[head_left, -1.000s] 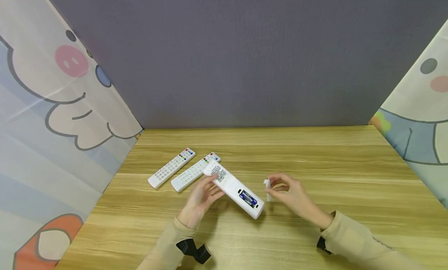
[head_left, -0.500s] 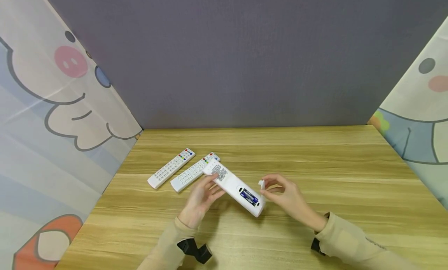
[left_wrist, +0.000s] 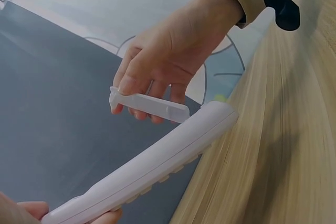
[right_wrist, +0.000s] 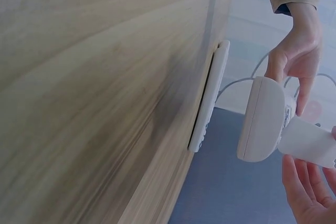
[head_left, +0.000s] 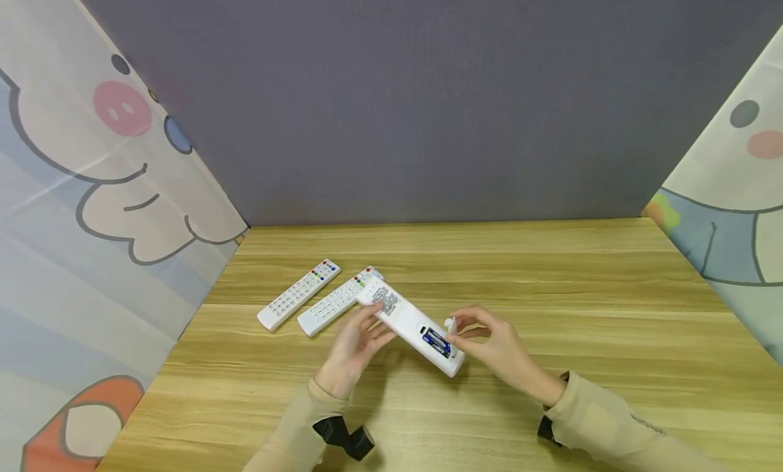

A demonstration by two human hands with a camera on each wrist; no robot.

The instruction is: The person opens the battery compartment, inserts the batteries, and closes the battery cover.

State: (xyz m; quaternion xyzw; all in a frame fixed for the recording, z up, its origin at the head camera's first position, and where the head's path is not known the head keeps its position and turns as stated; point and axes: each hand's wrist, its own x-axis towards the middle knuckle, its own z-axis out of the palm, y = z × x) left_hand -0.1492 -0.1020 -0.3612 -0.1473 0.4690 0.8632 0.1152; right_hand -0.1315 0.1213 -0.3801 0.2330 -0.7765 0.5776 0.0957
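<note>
My left hand (head_left: 350, 353) grips a white remote control (head_left: 408, 322) near its upper end, back side up and tilted above the table. Two blue batteries (head_left: 437, 343) lie in its uncovered battery compartment. My right hand (head_left: 492, 339) pinches a small white battery cover (head_left: 451, 326) between thumb and fingers. In the left wrist view the battery cover (left_wrist: 152, 106) slants with its lower end right at the back of the remote control (left_wrist: 152, 161). From the right wrist view, the battery cover (right_wrist: 307, 142) stands out from the remote's back.
Two more white remote controls lie face up on the wooden table (head_left: 581, 275) at left: one farther left (head_left: 298, 295), the other (head_left: 336, 302) partly behind the held one. A dark grey panel (head_left: 440, 105) rises behind the table, with cartoon-printed cloth (head_left: 67, 220) at the sides.
My right hand has moved left with the battery cover, bringing it from beside the remote control to over its battery compartment. The left hand and its remote have shifted only slightly.
</note>
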